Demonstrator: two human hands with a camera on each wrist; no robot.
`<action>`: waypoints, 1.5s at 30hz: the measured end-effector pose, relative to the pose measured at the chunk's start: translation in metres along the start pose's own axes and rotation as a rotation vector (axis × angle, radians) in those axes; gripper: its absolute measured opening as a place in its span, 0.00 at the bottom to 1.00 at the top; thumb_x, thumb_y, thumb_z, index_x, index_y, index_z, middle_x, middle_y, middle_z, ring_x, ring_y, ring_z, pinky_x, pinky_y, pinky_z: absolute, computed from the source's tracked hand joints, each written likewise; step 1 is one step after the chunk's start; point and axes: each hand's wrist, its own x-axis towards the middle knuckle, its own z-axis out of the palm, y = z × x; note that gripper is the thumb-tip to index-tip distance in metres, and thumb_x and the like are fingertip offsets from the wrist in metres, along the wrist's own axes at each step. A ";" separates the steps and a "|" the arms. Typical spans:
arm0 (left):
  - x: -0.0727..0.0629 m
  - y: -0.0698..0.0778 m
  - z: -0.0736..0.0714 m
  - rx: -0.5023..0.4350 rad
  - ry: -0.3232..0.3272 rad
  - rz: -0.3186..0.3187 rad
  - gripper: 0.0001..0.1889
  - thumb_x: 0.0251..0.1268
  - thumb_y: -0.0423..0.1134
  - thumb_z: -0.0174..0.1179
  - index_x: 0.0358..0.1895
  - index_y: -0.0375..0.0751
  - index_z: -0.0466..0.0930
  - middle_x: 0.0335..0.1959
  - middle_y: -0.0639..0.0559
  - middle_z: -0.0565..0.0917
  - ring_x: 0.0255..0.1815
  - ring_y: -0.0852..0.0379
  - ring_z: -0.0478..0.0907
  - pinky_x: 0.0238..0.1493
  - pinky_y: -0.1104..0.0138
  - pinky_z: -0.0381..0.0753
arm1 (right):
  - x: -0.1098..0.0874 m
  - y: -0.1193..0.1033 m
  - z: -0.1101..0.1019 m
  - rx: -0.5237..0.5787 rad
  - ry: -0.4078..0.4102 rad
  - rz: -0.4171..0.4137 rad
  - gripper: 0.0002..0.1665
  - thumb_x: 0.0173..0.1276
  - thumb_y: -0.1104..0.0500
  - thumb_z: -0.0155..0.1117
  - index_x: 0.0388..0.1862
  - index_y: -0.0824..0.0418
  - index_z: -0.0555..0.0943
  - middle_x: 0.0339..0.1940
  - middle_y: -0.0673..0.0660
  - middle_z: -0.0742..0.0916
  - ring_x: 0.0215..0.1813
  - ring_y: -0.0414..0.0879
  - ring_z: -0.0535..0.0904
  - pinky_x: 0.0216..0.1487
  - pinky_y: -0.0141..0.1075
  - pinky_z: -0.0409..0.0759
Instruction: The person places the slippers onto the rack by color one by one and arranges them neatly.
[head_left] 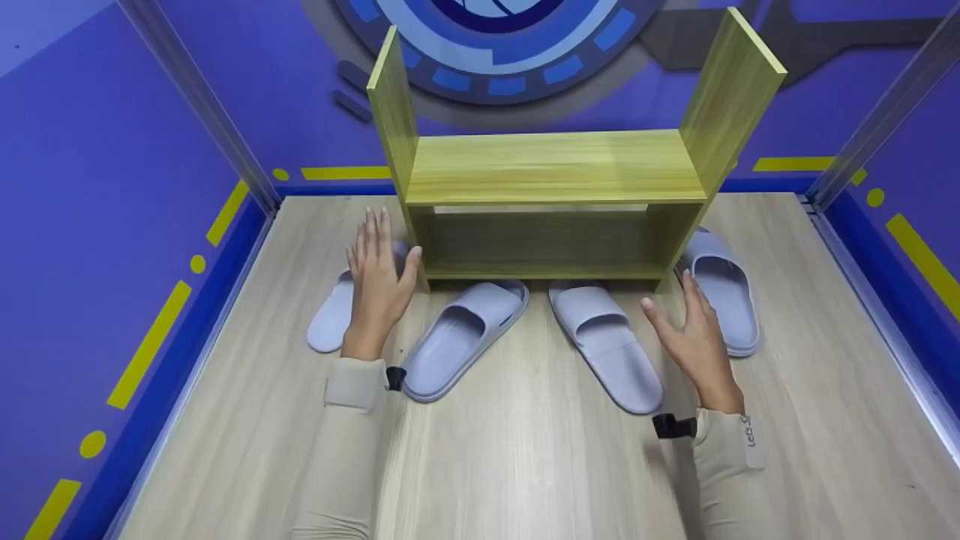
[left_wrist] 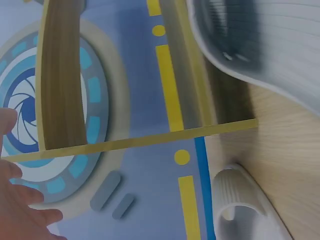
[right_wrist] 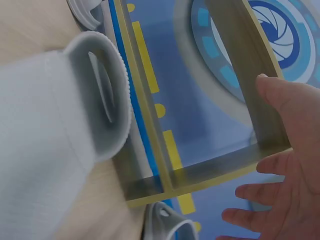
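Four pale slippers lie around the wooden shelf unit (head_left: 555,169) on the counter (head_left: 525,472), and I read my feed left to right; the outer left slipper (head_left: 328,321) slants away toward the unit's left upright, its middle hidden by the person's left hand (head_left: 379,289); that grip is wide, thumb apart, holding nothing, though I cannot tell whether it touches the slipper; the left wrist view cuts this hand off at its edge. The inner left slipper (head_left: 442,360) lies to that hand's right, nearer it than the other hand; the inner right slipper (head_left: 626,367) lies left of the right hand (head_left: 697,349), their toes converging at the unit, and I judge the coming move turns on that opposed slant; whether either toe tip slips under the bottom board I cannot make out. The right grip is wide and empty too; the outer right slipper (head_left: 731,300) sits just beyond it, long axis running away from me, its toe partly hidden behind the right upright; the right wrist view crops both.
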 end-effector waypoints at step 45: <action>0.105 0.068 -0.084 -0.624 0.025 0.137 0.29 0.77 0.41 0.42 0.77 0.45 0.47 0.78 0.50 0.54 0.76 0.61 0.54 0.73 0.71 0.58 | -0.022 0.022 0.067 0.168 -0.195 0.151 0.63 0.58 0.45 0.71 0.79 0.63 0.43 0.77 0.69 0.55 0.78 0.61 0.48 0.77 0.51 0.45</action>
